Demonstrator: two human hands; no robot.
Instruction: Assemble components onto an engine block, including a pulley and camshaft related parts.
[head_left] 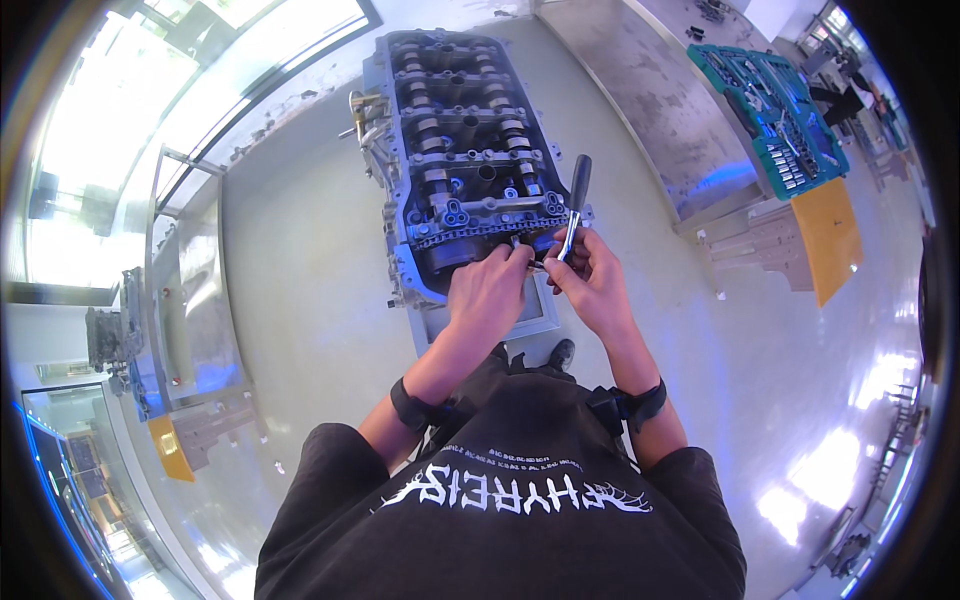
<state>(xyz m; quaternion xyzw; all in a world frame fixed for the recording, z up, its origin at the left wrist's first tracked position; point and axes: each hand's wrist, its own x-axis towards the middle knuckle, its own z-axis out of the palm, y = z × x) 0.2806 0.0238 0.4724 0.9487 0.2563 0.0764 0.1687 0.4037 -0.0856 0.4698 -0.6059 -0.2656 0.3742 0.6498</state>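
The right hand (597,288) is closed around the shiny metal neck of a wrench (580,185). Its thumb and fingers are bent, and the dark handle sticks up past them, leaning a little to the right. The low end of the wrench is close to the fingers of the left hand (488,285). The left hand is palm down, with its fingers bent in at the near end of the engine (487,158). Its fingertips are partly hidden, so I cannot tell if they grip anything. The engine is right in front of the person, long and gray, with its top open. Two rows of shiny, bumpy shafts (430,132) run down it, and metal bars go across them. A chain (485,232) goes across the near end, just past the left hand. A gray frame (535,327) shows below that end. To the right, a green case (832,166) full of tools lies open on a metal counter (655,110).
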